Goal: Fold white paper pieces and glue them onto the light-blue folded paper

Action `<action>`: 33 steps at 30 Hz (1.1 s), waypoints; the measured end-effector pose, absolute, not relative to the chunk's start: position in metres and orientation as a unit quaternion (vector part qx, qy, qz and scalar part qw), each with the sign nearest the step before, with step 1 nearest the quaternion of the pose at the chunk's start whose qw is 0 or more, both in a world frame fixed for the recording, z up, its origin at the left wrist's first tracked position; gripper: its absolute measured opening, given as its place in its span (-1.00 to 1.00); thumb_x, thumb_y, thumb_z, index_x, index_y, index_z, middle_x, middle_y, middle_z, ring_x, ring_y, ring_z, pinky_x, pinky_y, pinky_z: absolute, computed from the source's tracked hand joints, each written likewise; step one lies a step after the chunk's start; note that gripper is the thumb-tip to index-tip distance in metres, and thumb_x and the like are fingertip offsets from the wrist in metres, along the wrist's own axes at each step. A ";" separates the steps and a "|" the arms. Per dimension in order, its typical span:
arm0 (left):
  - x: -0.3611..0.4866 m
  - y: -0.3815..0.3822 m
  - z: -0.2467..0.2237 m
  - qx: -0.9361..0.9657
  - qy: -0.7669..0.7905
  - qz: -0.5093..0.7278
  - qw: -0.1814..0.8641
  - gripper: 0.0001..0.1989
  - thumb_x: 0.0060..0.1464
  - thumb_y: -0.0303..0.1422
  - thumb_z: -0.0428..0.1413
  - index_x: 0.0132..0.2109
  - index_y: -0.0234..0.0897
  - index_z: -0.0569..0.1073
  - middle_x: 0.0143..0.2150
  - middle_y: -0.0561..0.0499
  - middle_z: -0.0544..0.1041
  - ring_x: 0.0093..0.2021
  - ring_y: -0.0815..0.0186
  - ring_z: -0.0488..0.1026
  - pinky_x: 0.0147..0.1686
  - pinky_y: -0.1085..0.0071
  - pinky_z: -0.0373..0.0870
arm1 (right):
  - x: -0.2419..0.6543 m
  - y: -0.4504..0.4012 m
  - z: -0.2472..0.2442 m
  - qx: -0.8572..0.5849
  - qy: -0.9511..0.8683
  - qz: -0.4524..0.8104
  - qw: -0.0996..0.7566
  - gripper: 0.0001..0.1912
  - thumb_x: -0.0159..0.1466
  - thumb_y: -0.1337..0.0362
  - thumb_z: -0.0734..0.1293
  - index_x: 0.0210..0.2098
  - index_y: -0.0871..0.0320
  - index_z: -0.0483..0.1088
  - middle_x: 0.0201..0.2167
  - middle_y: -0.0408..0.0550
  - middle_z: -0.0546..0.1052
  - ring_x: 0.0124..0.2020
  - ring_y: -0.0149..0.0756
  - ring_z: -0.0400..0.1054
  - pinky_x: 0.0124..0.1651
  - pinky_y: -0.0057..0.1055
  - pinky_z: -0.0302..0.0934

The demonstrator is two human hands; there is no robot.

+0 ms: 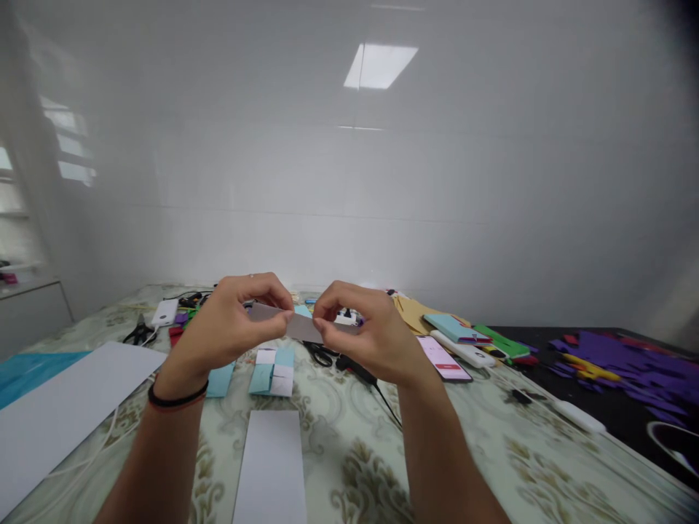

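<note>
Both of my hands are raised over the table, pinching one strip of white paper [301, 327] between thumbs and fingertips. My left hand [234, 320] grips the strip's upper edge left of its middle; a dark band circles that wrist. My right hand [368, 327] pinches the same edge a little further right. The strip looks greyish in shadow, and its ends are partly hidden behind my hands. Below on the tablecloth lie a folded blue-and-white paper piece [271, 372] and, nearer me, a flat white paper strip [271, 466].
Black-handled scissors [319, 354] and a black tool with a cord [357, 370] lie behind my hands. A large white sheet [70, 415] covers the left side. Rightward are a phone [443, 358], a light-blue folded paper item [456, 327] and purple scraps [622, 364].
</note>
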State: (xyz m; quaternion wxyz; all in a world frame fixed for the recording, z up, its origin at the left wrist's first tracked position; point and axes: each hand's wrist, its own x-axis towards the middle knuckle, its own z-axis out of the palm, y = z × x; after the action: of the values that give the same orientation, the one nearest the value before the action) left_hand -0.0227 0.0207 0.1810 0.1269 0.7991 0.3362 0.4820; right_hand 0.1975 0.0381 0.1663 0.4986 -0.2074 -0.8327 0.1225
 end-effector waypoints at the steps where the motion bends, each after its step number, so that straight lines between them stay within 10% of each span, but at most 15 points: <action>1: -0.025 0.021 0.181 0.798 0.335 0.485 0.130 -0.94 0.06 -0.46 0.21 -0.37 -0.24 0.56 -0.37 0.02 0.58 -0.35 0.30 0.47 -0.39 0.46 0.34 | 0.198 0.038 0.166 -0.206 -0.834 0.124 0.497 -0.85 0.18 0.49 0.37 -0.41 0.11 0.46 -0.42 -0.17 0.53 -0.38 -0.35 0.37 -0.26 -0.38 0.28; 15: -0.057 0.025 0.180 0.728 0.196 0.615 0.231 -0.93 0.15 -0.45 0.30 -0.21 -0.19 0.64 -0.28 0.00 0.58 -0.24 0.31 0.55 -0.19 0.44 0.51 | 0.213 0.057 0.164 -0.171 -0.706 0.338 0.598 -0.87 0.24 0.20 0.45 -0.37 0.09 0.48 -0.41 -0.16 0.45 -0.37 -0.35 0.29 -0.32 -0.40 0.16; 19: -0.046 0.030 0.174 0.783 0.195 0.498 0.317 -0.35 0.05 -0.47 0.40 0.28 -0.08 0.48 0.00 -0.08 0.64 -0.04 0.17 0.60 -0.04 0.33 0.57 | 0.200 0.059 0.161 -0.154 -0.629 0.476 0.595 -0.79 0.18 0.13 0.53 -0.39 0.10 0.49 -0.47 -0.20 0.41 -0.46 -0.40 0.22 -0.41 -0.45 0.06; 23: -0.028 0.032 0.168 0.784 0.180 0.488 0.340 -0.26 0.05 -0.47 0.41 0.35 -0.05 0.42 0.27 -0.13 0.53 0.18 0.08 0.52 0.11 0.29 0.54 | 0.186 0.057 0.159 -0.133 -0.625 0.548 0.541 -0.77 0.19 0.14 0.55 -0.39 0.11 0.50 -0.32 -0.15 0.54 -0.38 -0.38 0.32 -0.35 -0.46 0.13; 33: -0.023 0.031 0.168 0.764 0.176 0.520 0.339 -0.34 0.07 -0.49 0.39 0.30 -0.06 0.48 0.26 -0.12 0.55 0.17 0.08 0.55 0.10 0.29 0.59 | 0.181 0.062 0.154 -0.139 -0.670 0.441 0.581 -0.83 0.27 0.16 0.51 -0.22 0.05 0.50 -0.22 -0.12 0.58 -0.14 -0.30 0.44 -0.08 -0.37 0.29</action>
State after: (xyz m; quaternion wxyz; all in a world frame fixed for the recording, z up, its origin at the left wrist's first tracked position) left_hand -0.0229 0.0307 0.1681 0.3395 0.7635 0.1764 0.5202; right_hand 0.1814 0.0624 0.1540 0.5810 -0.1389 -0.6699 0.4408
